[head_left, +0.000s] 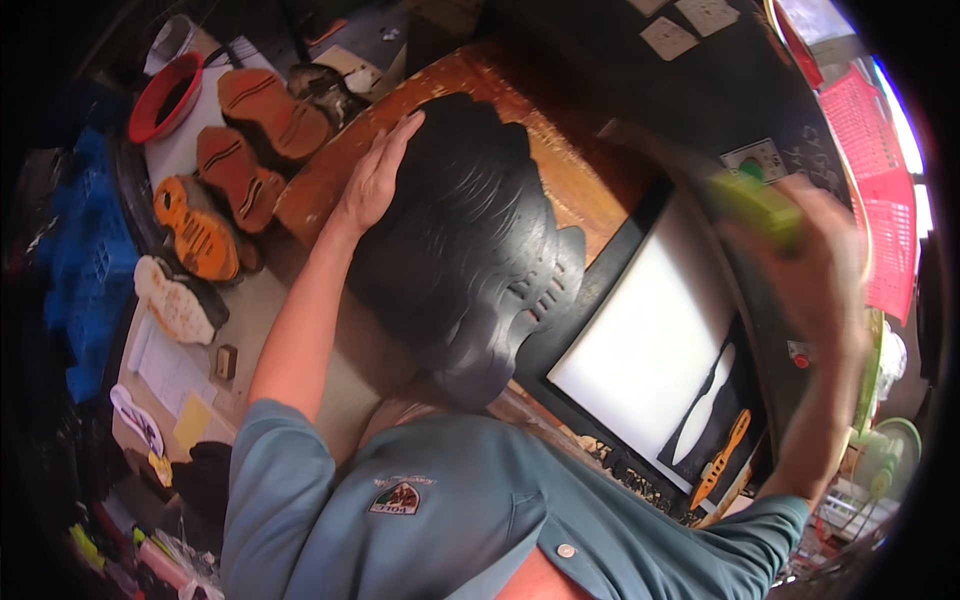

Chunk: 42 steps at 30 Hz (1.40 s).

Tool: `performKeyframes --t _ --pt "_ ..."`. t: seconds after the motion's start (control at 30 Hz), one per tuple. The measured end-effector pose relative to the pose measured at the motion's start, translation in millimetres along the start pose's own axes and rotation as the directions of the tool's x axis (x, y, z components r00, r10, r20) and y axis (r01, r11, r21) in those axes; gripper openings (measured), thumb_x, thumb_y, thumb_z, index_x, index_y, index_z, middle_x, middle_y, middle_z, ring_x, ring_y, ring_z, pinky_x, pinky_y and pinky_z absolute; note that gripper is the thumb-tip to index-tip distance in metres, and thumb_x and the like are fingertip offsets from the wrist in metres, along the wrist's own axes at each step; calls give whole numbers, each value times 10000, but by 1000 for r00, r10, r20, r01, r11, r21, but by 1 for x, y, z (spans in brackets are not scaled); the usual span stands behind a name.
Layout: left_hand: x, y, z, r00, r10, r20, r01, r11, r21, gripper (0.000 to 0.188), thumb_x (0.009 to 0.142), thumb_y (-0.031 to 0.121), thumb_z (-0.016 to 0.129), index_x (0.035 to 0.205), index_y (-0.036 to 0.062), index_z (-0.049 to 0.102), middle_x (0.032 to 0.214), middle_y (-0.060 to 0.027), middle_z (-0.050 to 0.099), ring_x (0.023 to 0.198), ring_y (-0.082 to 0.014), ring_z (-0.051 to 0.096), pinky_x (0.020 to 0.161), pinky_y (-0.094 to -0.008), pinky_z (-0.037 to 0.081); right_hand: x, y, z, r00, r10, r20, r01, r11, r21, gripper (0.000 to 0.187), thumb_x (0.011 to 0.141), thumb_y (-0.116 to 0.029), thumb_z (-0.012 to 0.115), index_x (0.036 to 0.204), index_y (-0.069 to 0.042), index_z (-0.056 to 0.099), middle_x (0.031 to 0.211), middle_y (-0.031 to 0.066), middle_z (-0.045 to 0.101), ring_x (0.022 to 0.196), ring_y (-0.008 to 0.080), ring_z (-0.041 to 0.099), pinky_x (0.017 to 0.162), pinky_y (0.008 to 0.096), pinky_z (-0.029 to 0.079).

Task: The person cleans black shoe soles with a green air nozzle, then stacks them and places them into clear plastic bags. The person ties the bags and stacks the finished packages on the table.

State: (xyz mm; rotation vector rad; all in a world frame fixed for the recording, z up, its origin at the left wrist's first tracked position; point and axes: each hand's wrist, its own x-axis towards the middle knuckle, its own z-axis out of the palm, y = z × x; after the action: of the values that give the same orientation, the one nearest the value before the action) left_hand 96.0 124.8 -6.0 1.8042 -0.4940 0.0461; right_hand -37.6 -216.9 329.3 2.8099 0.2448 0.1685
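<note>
A thick stack of black sole-shaped sheets (450, 230) lies across a worn wooden block in front of me, its layered edges fanned and some pieces slotted. Against its far left edge rests my left hand (380, 175), fingers stretched out together and holding nothing. Over the dark bench on the right, my right hand (815, 240) is raised and smeared by motion. Its fingers are wrapped round a yellow-green handle (755, 208). A faint brownish blur reaches from that handle toward the wooden block; the tool's kind cannot be made out.
Beside the stack lies a white board (640, 330) with a white sole-shaped template (700, 420) and an orange one (720, 460). Reddish-brown soles (270, 112), an orange sole (197, 228) and a red bowl (165, 98) sit at left. Pink baskets (870, 190) stand far right.
</note>
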Motion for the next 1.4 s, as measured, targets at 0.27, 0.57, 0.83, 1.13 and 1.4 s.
performKeyframes --t 0.27,0.57,0.83,1.13,1.4 --pt "-1 5 2 999 -33 34 31 998 63 625 1151 461 242 1597 66 434 1663 -117 421 1591 -263 282 1307 -387 169 6 -58 88 943 -327 68 315 938 147 364 878 -362 830 812 -75 615 657 80 633 645 282 655 750 428 526" --pt "0 -2 8 1000 18 19 -21 978 208 599 1150 443 320 1555 35 488 1632 -143 457 1581 -299 300 1305 -433 177 0 -51 75 967 -254 29 248 960 133 302 825 -255 867 822 -70 629 699 105 642 690 291 673 737 432 538" --pt "0 -8 13 996 83 37 -91 942 324 550 1136 422 421 1533 55 526 1613 -145 483 1564 -305 337 1297 -446 200 -40 70 34 964 -69 -258 58 997 -52 351 896 -366 828 916 -65 648 783 82 685 734 224 695 716 381 552" --pt "2 -15 15 992 128 -1 -119 929 351 520 1115 402 495 1487 49 577 1575 -145 530 1538 -313 388 1286 -457 236 -20 135 81 957 259 -127 -255 966 52 293 961 -305 748 1070 -42 678 934 83 724 851 218 715 831 362 558" --pt "2 -20 13 982 191 -1 -178 916 360 489 1096 393 545 1455 69 617 1553 -145 555 1528 -313 407 1274 -461 265 2 112 113 793 300 -530 -174 946 274 297 1019 -251 678 1207 -22 705 1068 84 759 956 213 733 934 345 563"
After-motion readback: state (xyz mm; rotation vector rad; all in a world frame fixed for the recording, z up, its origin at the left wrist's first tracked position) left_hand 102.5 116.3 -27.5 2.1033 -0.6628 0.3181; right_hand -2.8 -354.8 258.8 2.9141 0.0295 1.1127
